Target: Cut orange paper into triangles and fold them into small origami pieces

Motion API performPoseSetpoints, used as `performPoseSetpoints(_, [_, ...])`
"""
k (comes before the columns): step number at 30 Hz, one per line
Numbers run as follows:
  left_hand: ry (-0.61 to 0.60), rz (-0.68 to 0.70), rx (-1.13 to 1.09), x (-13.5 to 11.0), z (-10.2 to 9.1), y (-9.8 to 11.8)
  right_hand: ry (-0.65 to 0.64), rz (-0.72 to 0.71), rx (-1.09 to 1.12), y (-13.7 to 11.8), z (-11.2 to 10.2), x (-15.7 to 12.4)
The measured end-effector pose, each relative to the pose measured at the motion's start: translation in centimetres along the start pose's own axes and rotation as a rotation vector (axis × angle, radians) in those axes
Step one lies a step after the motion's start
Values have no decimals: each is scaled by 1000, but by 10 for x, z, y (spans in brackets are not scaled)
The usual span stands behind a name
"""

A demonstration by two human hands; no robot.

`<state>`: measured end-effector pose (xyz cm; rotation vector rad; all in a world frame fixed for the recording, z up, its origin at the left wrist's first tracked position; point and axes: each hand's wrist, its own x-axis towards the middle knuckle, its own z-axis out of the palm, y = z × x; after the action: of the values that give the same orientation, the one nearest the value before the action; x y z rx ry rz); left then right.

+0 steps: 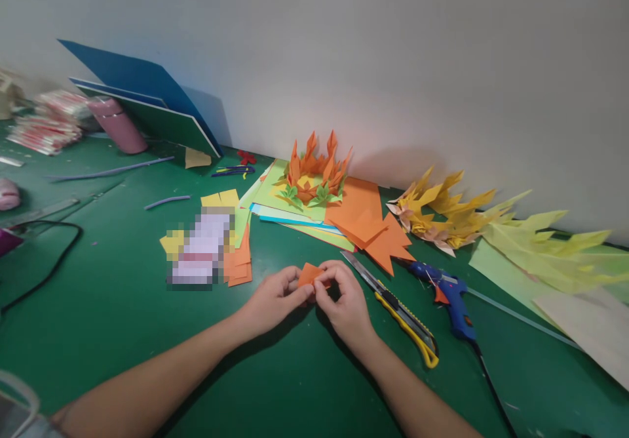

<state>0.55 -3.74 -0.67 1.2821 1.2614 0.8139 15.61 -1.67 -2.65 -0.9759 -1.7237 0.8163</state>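
Between closed fingertips, a small orange paper piece [310,273] is pinched by the left hand [275,297] and right hand [346,303], just above the green table [147,333]. Its edges are probably best kept aligned while it is creased. Right of the grip, a utility knife [400,313] and glue gun [449,297] are laid. Beyond it, an origami flower [317,169] is set before the white wall [393,44].

Bare green tabletop [147,333] lay open left of the left hand [275,300] and toward the near edge. Just right of the right hand [346,303], a yellow-handled utility knife [403,317] and a blue plastic glue gun [452,297] barred the way. Beyond, a stack of small orange paper squares [239,261] and loose orange paper sheets [363,218] crowded the surface.
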Motion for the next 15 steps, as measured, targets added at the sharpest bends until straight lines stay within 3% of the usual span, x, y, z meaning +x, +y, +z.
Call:
performPoseSetpoints(7, [-5,-8,52,1,1,-3,5,3,28,0,2,-1])
performPoseSetpoints(15, [17,-4,-100,2,2,-4,-18,104,162,2,3,-2])
